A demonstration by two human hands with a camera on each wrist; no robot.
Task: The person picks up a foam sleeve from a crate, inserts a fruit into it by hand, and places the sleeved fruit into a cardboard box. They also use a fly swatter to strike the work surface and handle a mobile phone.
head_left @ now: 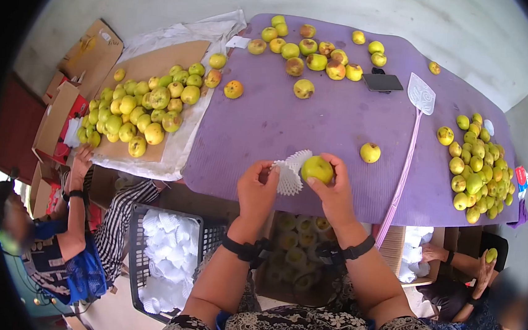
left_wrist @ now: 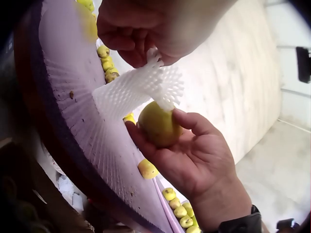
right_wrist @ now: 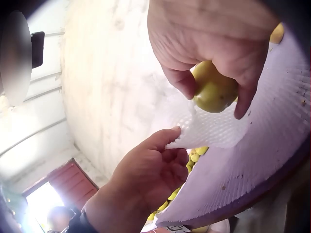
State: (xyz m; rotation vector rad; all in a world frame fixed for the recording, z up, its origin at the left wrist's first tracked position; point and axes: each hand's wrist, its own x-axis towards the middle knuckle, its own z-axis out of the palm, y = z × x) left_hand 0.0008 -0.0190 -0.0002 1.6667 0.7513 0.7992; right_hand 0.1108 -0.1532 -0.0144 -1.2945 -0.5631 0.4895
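Between finger and thumb my left hand (head_left: pixel 257 191) pinches one end of a white foam net sleeve (head_left: pixel 290 174). A yellow-green apple (head_left: pixel 317 170) is in my right hand (head_left: pixel 336 195), gripped by the thumb and fingers. In the left wrist view the sleeve (left_wrist: pixel 138 90) spreads at its mouth, right against the top of the apple (left_wrist: pixel 159 124). The right wrist view has the apple (right_wrist: pixel 214 89) above the netting (right_wrist: pixel 214 128). Both hands are over the near edge of the purple-covered table (head_left: pixel 267 122).
Apples lie in a pile (head_left: pixel 477 172) at the right, on cardboard (head_left: pixel 180 50) at the left and scattered at the back. A pink fly swatter (head_left: pixel 408 139) and a phone (head_left: pixel 383 82) rest on the table. Below stand a crate (head_left: pixel 135 260) of foam sleeves and a box of apples. People sit either side.
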